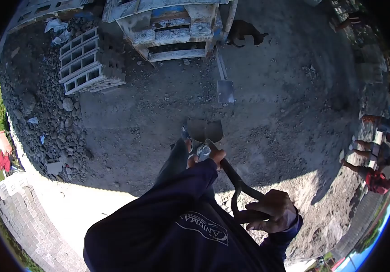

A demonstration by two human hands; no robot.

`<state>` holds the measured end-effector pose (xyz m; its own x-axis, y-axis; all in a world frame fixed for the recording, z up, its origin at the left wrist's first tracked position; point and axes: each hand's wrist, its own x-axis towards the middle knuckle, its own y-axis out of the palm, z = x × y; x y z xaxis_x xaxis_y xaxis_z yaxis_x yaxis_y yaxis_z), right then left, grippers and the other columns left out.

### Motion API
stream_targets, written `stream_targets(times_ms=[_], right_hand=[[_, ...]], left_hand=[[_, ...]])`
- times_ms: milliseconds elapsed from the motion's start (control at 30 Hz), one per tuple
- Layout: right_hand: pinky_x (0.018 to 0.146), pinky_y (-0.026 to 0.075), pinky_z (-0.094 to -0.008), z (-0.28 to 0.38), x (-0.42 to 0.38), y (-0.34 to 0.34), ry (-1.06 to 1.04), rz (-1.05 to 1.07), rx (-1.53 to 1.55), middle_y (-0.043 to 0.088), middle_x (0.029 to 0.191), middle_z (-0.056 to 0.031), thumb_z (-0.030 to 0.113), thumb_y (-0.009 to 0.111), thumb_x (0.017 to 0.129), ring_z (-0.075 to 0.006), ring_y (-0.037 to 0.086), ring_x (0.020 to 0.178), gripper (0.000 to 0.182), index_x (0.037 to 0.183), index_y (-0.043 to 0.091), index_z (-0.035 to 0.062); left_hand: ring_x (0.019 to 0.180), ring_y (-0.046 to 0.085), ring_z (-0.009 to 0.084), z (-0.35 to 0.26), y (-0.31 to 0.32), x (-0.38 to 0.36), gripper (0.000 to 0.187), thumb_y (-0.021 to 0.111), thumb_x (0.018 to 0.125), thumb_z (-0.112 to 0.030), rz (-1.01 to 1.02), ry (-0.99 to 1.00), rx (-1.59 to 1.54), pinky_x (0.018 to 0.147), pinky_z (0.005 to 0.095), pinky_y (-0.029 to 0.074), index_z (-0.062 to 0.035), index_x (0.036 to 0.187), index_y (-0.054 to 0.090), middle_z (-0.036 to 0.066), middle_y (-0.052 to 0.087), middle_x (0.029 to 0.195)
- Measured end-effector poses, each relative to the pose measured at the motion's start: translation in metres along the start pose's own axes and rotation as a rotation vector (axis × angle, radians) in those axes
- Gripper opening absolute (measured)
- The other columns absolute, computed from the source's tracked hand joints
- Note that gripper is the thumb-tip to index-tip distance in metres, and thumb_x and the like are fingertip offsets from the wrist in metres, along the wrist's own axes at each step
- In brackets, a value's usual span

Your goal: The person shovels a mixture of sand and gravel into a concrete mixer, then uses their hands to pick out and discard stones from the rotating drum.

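The shovel's grey blade (205,130) rests on the dark ground in front of my feet. Its dark shaft (234,176) runs down and to the right, towards my body. Low on the shaft, near the blade, my left hand (215,157) is closed around it. My right hand (274,211) grips the handle at the shaft's upper end, with its fingers wrapped round. A grey-white patch beside my left hand is too unclear to name.
Stacked hollow blocks (84,63) stand by a gravel heap (63,131) at left. Beyond the blade are a worn machine frame (176,34), a flat metal plate (225,91) and a dark dog (244,32). A person in red (378,181) is at far right; pavers (36,222) lie lower left.
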<state>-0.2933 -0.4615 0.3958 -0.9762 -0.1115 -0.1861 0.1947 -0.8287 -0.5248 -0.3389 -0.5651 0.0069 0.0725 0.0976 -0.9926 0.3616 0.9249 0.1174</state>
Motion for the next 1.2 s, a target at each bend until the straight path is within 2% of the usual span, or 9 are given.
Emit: stream_targets(times_ms=[100, 200, 300, 433, 467, 833, 933, 1067, 1200], right_hand=[[0.061, 0.046, -0.0336, -0.003, -0.016, 0.032, 0.222, -0.124, -0.078, 0.062, 0.066, -0.0073, 0.041, 0.081, 0.068, -0.0215, 0.059, 0.059, 0.037, 0.077, 0.070, 0.0068], [0.075, 0.049, -0.0343, -0.002, -0.011, 0.081, 0.560, -0.828, -0.077, 0.060, 0.097, -0.0160, 0.038, 0.066, 0.083, -0.0217, 0.059, 0.085, 0.045, 0.105, 0.061, -0.0003], [0.068, 0.050, -0.0337, -0.026, -0.006, 0.142, 0.868, -1.171, 0.693, 0.063, 0.081, -0.0152, 0.045, 0.051, 0.091, -0.0237, 0.062, 0.071, 0.051, 0.114, 0.055, -0.0004], [0.060, 0.050, -0.0386, -0.039, 0.080, 0.176, 0.732, -1.566, 1.698, 0.062, 0.065, -0.0088, 0.042, 0.043, 0.092, -0.0221, 0.059, 0.055, 0.052, 0.122, 0.055, 0.0013], [0.058, 0.048, -0.0407, -0.050, 0.078, 0.199, 0.482, -1.449, 1.929, 0.059, 0.063, -0.0043, 0.041, 0.042, 0.093, -0.0204, 0.053, 0.050, 0.049, 0.124, 0.056, 0.0052], [0.045, 0.035, -0.0346, -0.049, 0.182, 0.219, 0.691, -1.805, 1.998, 0.039, 0.054, 0.0008, 0.042, 0.033, 0.097, -0.0143, 0.033, 0.042, 0.051, 0.129, 0.050, 0.0060], [0.049, 0.039, -0.0379, -0.058, 0.208, 0.224, 0.578, -1.805, 2.109, 0.045, 0.051, -0.0065, 0.039, 0.042, 0.093, -0.0225, 0.044, 0.045, 0.046, 0.060, 0.048, 0.0069], [0.050, 0.041, -0.0381, -0.078, 0.250, 0.221, 0.486, -1.839, 2.145, 0.048, 0.054, -0.0068, 0.034, 0.045, 0.093, -0.0228, 0.047, 0.046, 0.041, 0.063, 0.049, 0.0063], [0.050, 0.044, -0.0359, -0.078, 0.264, 0.221, 0.463, -1.863, 2.137, 0.049, 0.056, -0.0067, 0.023, 0.051, 0.091, -0.0200, 0.048, 0.045, 0.030, 0.108, 0.053, -0.0008]], left_hand=[[0.073, 0.061, 0.0311, 0.008, -0.043, 0.019, 0.034, 0.060, 0.082, -0.014, 0.009, 0.127, -0.256, 0.059, 0.0476, 0.051, 0.0057, 0.107, 0.048, 0.015, 0.054, 0.086], [0.065, 0.059, 0.0281, -0.031, -0.061, 0.030, 0.031, 0.060, 0.082, -0.012, 0.025, 0.182, -0.317, 0.055, 0.0432, 0.051, 0.0068, 0.103, 0.048, 0.015, 0.053, 0.079], [0.058, 0.057, 0.0249, -0.077, -0.067, 0.045, 0.024, 0.059, 0.083, -0.012, 0.007, 0.232, -0.338, 0.050, 0.0386, 0.051, 0.0033, 0.098, 0.047, 0.012, 0.052, 0.074], [0.058, 0.056, 0.0223, -0.144, -0.086, 0.071, 0.024, 0.060, 0.085, -0.015, -0.008, 0.324, -0.214, 0.051, 0.0374, 0.052, 0.0017, 0.097, 0.048, 0.010, 0.051, 0.072], [0.058, 0.056, 0.0215, -0.161, -0.094, 0.074, 0.025, 0.061, 0.085, -0.016, 0.005, 0.319, -0.142, 0.051, 0.0373, 0.052, 0.0014, 0.097, 0.048, 0.010, 0.051, 0.072], [0.052, 0.058, 0.0228, -0.223, -0.111, 0.080, 0.026, 0.058, 0.087, -0.022, -0.120, 0.292, 0.245, 0.048, 0.0365, 0.051, 0.0026, 0.092, 0.051, 0.010, 0.055, 0.067], [0.051, 0.057, 0.0225, -0.241, -0.131, 0.127, 0.026, 0.059, 0.087, -0.023, -0.104, 0.197, 0.246, 0.046, 0.0366, 0.050, 0.0008, 0.092, 0.050, 0.010, 0.055, 0.066], [0.049, 0.056, 0.0209, -0.297, -0.139, 0.150, 0.027, 0.060, 0.091, -0.027, -0.032, 0.279, 0.332, 0.044, 0.0355, 0.047, -0.0014, 0.093, 0.051, 0.008, 0.054, 0.064], [0.047, 0.053, 0.0200, -0.316, -0.137, 0.138, 0.027, 0.059, 0.092, -0.028, -0.055, 0.229, 0.312, 0.044, 0.0354, 0.046, -0.0017, 0.095, 0.050, 0.008, 0.053, 0.063]])
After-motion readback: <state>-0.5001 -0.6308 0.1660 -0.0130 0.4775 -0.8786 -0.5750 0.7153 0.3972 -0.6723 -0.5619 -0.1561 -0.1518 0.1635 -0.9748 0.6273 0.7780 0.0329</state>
